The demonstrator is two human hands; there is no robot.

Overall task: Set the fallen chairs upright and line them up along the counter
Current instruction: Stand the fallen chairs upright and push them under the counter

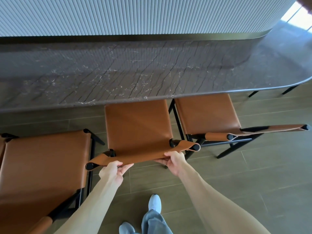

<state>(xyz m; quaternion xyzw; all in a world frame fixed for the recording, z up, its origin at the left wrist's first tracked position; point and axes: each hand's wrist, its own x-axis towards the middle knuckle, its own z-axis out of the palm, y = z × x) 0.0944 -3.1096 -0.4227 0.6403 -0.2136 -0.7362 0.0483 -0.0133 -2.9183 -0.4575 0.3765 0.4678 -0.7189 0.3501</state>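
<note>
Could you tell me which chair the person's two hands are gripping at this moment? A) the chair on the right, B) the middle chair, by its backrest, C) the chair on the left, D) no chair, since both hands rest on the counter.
B: the left hand and the right hand both grip the backrest top of the middle chair, whose seat is tucked partly under the counter.

Bare forearms, no sleeves; loose grey trousers [155, 222]; pale blue-white sneakers [154, 202].
</note>
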